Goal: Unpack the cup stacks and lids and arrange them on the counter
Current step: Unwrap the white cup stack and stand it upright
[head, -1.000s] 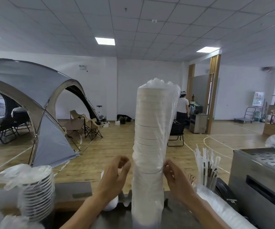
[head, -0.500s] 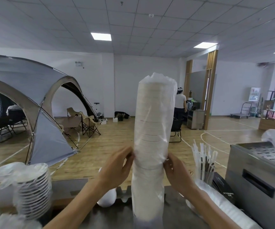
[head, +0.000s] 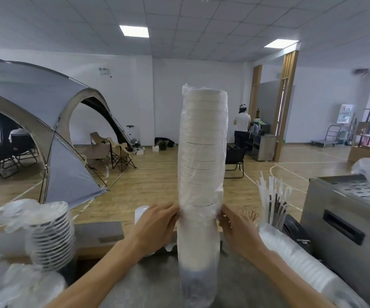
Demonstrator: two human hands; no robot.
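Indoor hall with a drinks counter (head: 117, 232): grid ceiling, wood floor (head: 157, 181) with court lines, a tent (head: 35, 121) and folding chairs (head: 119, 152) (camping display), straws (head: 273, 201), steel machine (head: 344, 223).

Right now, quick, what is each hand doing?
Left hand: pinches the plastic sleeve on the left side of the tall cup stack.
Right hand: pinches the same sleeve on the stack's right side.

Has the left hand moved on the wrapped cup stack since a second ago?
Yes. The left hand has closed in rightward from beside the white cup and now pinches the plastic at the edge of the wrapped cup stack.
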